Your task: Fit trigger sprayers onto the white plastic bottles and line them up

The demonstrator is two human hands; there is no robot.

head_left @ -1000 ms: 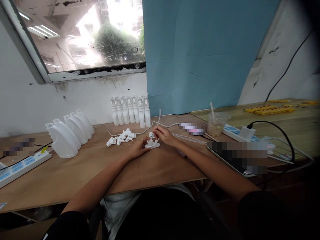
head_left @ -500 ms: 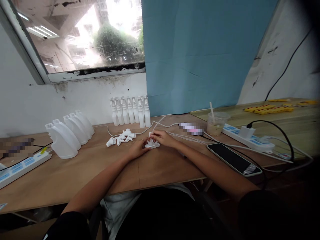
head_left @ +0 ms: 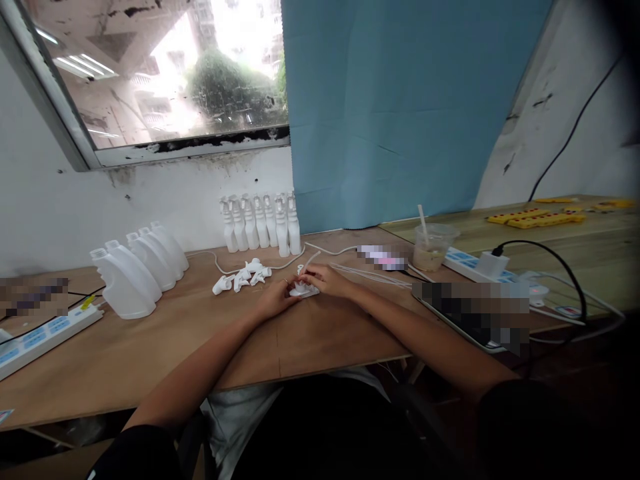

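Observation:
Near the middle of the brown table (head_left: pixel 200 347), my left hand (head_left: pixel 276 298) is closed on a white spray head (head_left: pixel 307 291) lying low against the tabletop. My right hand (head_left: pixel 326 281) pinches a thin white tube (head_left: pixel 313 258) at the spray head, and the tube's free end sticks up and to the right. The fingers partly cover the joint between tube and head. Left of my hands lies a small pile of white spray heads (head_left: pixel 243 276). More thin white tubes (head_left: pixel 373 275) lie on the table to the right.
Several white bottles with spray heads (head_left: pixel 260 227) stand at the wall. Several open translucent bottles (head_left: pixel 127 283) stand at the left. Power strips (head_left: pixel 47 339), a plastic cup with a straw (head_left: pixel 431 250), a partly blurred phone (head_left: pixel 463 317) and cables lie around the sides.
The tube in my right hand stands out less above the fingers and leans further right. My right hand has shifted slightly; my left hand has hardly moved.

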